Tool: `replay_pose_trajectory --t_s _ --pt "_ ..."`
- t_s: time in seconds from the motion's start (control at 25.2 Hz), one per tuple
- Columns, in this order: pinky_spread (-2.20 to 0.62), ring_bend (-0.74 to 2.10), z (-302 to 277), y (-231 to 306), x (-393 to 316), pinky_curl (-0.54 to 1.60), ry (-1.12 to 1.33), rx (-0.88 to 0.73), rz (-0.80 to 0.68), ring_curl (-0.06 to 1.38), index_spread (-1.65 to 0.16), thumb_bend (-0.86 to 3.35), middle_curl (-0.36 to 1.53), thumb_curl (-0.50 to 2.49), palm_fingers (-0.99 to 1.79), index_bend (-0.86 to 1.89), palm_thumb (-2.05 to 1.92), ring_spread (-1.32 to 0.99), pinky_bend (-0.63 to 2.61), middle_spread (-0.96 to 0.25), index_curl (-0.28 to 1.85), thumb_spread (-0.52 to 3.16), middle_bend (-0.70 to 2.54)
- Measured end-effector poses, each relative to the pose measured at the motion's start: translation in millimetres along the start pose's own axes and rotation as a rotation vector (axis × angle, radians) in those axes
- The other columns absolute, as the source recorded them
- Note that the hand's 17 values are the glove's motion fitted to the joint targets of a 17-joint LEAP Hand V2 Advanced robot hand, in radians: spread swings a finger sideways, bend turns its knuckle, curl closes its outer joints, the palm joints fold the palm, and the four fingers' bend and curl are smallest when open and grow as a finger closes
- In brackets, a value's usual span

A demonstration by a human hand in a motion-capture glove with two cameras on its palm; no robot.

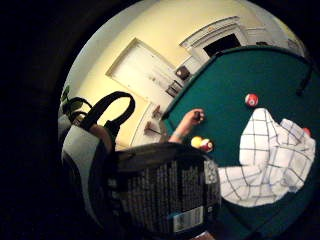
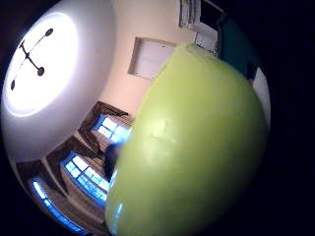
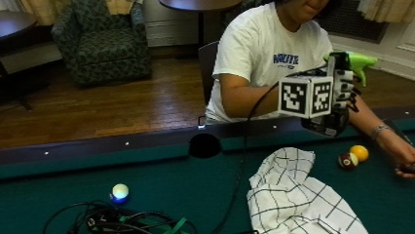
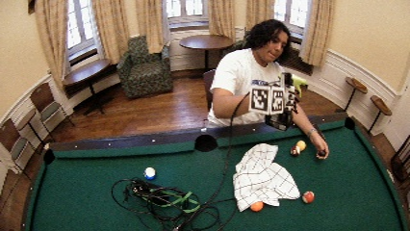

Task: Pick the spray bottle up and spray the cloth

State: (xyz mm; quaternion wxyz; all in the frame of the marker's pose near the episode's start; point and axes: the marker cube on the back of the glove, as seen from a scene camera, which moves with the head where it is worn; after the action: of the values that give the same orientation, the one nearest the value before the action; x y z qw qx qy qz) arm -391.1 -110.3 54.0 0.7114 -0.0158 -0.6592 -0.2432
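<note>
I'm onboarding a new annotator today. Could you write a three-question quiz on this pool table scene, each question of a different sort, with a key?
1. True or false: the spray bottle stands on the pool table.
2. Which lies nearest the checked cloth in the outside view? A) the white ball B) the yellow ball and the dark red ball C) the cables
3. Fill in: the bare hand rests on the ____.

Key: 1. False, the right hand holds it raised above the table. 2. B. 3. pool table.
</note>
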Motion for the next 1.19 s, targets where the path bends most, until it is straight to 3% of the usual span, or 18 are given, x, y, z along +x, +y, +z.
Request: replay_pose_trajectory --t_s 0.36,0.71,1.19 --pt "-0.28 0.72 73 -34 112 0.41 0.074 0.172 -0.009 0.5 -0.28 -0.03 0.58 0.85 1.36 0.38 0.92 -0.22 0.46 -0.2 0.65 0.28 0.69" --pt "-0.28 0.73 166 -73 185 0.41 0.022 0.118 0.088 0.5 -0.28 -0.03 0.58 0.85 1.37 0.39 0.92 -0.21 0.45 -0.2 0.65 0.27 0.7" --pt "-0.28 0.73 187 -109 209 0.42 0.021 0.134 0.1 0.5 -0.28 -0.03 0.58 0.86 1.38 0.4 0.92 -0.21 0.45 -0.2 0.65 0.25 0.7"
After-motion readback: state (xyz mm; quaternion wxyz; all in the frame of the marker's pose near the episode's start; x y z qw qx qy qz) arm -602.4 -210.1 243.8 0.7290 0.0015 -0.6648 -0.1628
